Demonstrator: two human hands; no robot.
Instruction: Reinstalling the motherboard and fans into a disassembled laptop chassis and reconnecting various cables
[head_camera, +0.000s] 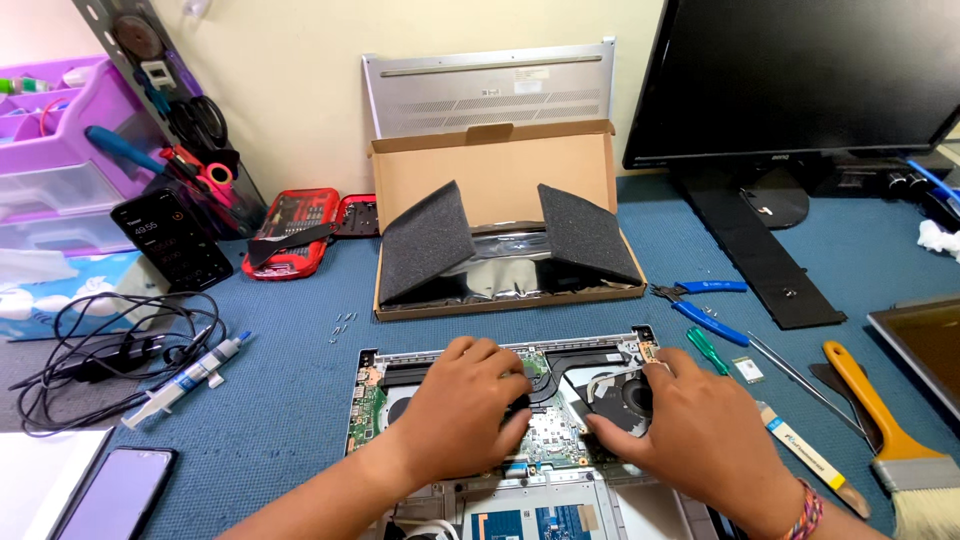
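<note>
Head view showed, at nine o'clock, a syringe (187, 378) and black cables (95, 355) on the blue mat (280, 420). At six o'clock lay the opened laptop (520, 430) — its circuit board bare. The left hand (460, 405) rested flat on the board with fingers curled loosely, holding nothing. The right hand (690, 430) pressed on the fan (615, 392), thumb and fingers narrow around its edge. At twelve o'clock stood a cardboard box (500, 215) with foam pads; at three o'clock — blue pliers (705, 310) and a yellow-handled brush (880, 425).

Left hand (455, 410) hides board centre of laptop (500, 440); bottom edge crops laptop.
</note>
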